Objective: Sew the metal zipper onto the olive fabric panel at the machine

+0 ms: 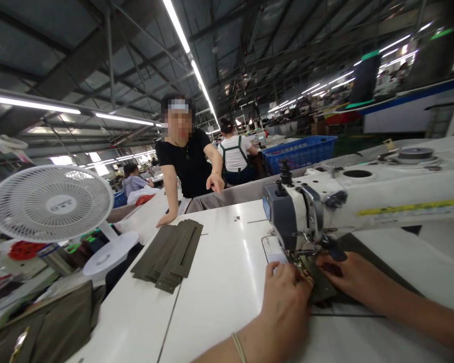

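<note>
A white sewing machine [318, 201] with a dark grey head cover stands at the right of the white table. Under its needle area lies an olive-green fabric piece [323, 286]. My left hand [287, 297], fingers bent and closed on the fabric, is just in front of the presser foot; its fingertips are partly hidden. To the right of the needle, my right hand [350, 275] pinches the same fabric with curled fingers. A larger dark olive panel [374, 259] spreads behind and beneath my right hand. The needle itself is hidden.
A stack of olive fabric pieces [170, 254] lies on the white table [219, 312]. A white fan [56, 204] stands at left, above folded olive cloth [60, 322]. Across the table a person in black [187, 169] leans on one hand. Behind is a blue basket [300, 153].
</note>
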Demonstrator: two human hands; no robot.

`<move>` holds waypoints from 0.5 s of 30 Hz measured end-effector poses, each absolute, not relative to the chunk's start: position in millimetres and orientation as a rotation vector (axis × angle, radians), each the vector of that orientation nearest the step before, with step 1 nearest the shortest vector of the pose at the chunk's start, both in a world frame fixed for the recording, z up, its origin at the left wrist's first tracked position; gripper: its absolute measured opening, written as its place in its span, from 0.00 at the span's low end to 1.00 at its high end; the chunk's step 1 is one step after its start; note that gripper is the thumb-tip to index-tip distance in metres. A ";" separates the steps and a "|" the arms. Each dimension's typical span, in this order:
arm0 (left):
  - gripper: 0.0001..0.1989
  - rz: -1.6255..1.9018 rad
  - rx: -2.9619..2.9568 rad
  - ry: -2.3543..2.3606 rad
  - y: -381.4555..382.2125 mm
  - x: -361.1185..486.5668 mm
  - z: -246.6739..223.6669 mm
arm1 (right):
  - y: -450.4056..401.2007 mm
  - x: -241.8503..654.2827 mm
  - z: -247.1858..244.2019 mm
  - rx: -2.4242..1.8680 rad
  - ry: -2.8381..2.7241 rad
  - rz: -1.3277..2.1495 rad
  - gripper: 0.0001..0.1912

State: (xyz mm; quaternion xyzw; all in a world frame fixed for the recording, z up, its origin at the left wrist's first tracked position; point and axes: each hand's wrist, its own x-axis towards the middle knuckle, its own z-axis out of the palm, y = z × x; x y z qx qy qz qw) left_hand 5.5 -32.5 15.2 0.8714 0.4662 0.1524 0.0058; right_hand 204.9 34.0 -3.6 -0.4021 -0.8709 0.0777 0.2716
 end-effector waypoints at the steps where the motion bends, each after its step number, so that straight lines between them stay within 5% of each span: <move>1: 0.08 0.467 2.761 1.435 -31.7 5.4 15.5 | 35.4 204.4 -4.2 -1.103 -2.351 0.206 0.12; 15: 0.07 0.357 2.858 1.367 -26.4 9.5 35.6 | 34.1 191.0 9.7 -1.622 -2.401 0.033 0.10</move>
